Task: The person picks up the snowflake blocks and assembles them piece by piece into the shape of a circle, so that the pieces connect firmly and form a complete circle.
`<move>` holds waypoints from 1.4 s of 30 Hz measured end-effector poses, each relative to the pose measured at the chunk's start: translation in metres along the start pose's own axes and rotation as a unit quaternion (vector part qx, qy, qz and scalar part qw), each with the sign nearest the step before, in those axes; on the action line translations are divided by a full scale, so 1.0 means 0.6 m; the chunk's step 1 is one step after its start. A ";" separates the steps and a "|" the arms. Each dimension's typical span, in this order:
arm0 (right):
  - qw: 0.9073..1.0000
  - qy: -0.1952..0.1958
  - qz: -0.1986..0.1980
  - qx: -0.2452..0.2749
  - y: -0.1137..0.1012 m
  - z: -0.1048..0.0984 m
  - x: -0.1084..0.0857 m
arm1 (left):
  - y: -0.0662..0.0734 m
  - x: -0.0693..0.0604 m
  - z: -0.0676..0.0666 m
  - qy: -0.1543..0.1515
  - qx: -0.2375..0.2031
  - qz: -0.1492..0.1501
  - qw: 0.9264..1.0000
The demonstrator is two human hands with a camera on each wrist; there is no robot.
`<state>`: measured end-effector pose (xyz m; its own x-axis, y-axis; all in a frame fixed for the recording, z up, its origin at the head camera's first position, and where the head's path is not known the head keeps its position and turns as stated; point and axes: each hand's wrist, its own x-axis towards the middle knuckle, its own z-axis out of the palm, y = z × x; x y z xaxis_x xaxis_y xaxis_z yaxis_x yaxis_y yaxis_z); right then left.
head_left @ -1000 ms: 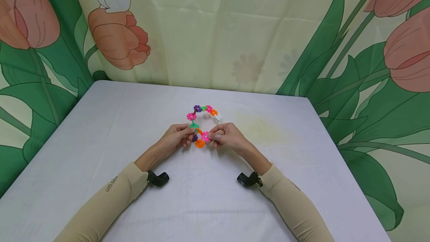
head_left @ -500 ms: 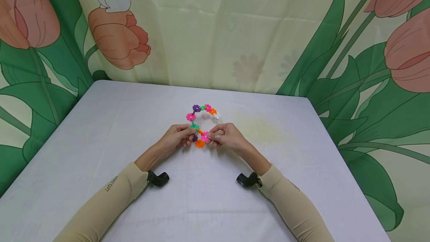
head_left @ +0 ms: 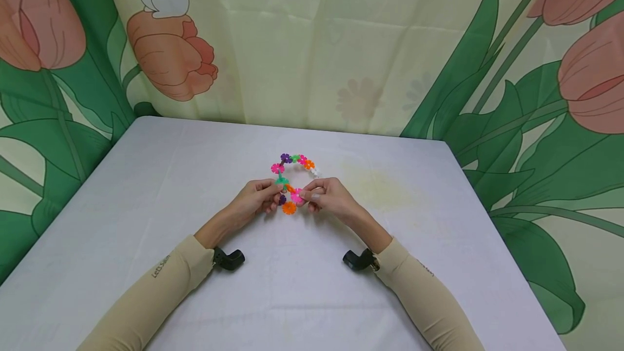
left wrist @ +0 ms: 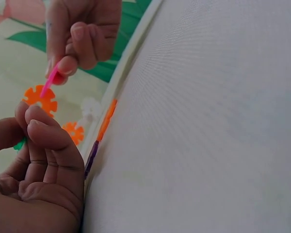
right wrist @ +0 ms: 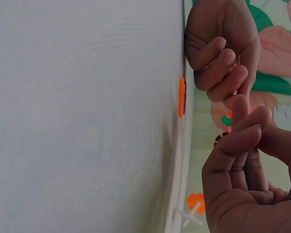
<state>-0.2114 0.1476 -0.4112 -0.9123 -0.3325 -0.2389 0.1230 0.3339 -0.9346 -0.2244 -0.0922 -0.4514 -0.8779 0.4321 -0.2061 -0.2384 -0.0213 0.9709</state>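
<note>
In the head view, a curved chain of colourful notched snowflake discs stands between the hands, with a purple disc (head_left: 286, 158) and an orange disc (head_left: 309, 164) along its far side. My left hand (head_left: 254, 197) pinches the chain at a green disc (head_left: 281, 181). My right hand (head_left: 332, 198) holds a bright pink disc (head_left: 296, 195) between thumb and fingers, close beside an orange disc (left wrist: 41, 99) near the left fingertips. Whether the pink disc is joined to it is hidden. Below the hands, another orange disc (head_left: 289, 208) and a dark purple disc (head_left: 282, 199) lie at the tabletop.
A white cloth covers the table (head_left: 312, 291). Behind it hangs a pale curtain (head_left: 317, 58) printed with tulips and a rabbit. A white disc (head_left: 315, 172) at the chain's right side is partly hidden by the right hand. Black wrist cameras (head_left: 229, 259) sit at both cuffs.
Both hands stay almost where they were. The pink disc has shifted slightly up and left, and the chain's far side has tilted a little.
</note>
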 end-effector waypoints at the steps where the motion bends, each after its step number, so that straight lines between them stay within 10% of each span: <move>1: 1.000 0.001 -0.001 0.001 0.000 0.000 0.000 | 0.000 0.000 0.000 -0.001 0.001 0.002 1.000; 27: 0.998 0.016 -0.058 -0.014 -0.002 0.021 -0.005 | 0.008 -0.012 0.005 -0.088 0.110 0.027 0.990; 37: 0.999 0.012 -0.046 -0.009 -0.004 0.023 -0.007 | 0.006 -0.007 0.001 -0.055 0.072 0.001 0.996; 42: 0.993 0.002 -0.038 -0.111 0.002 0.018 -0.005 | 0.009 -0.005 -0.003 -0.030 0.040 -0.001 0.999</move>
<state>-0.2043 0.1395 -0.4146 -0.9172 -0.3608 -0.1689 -0.0342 0.4938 -0.8689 -0.2239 -0.0954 -0.4457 -0.8508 0.4851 -0.2023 -0.2041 0.0498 0.9777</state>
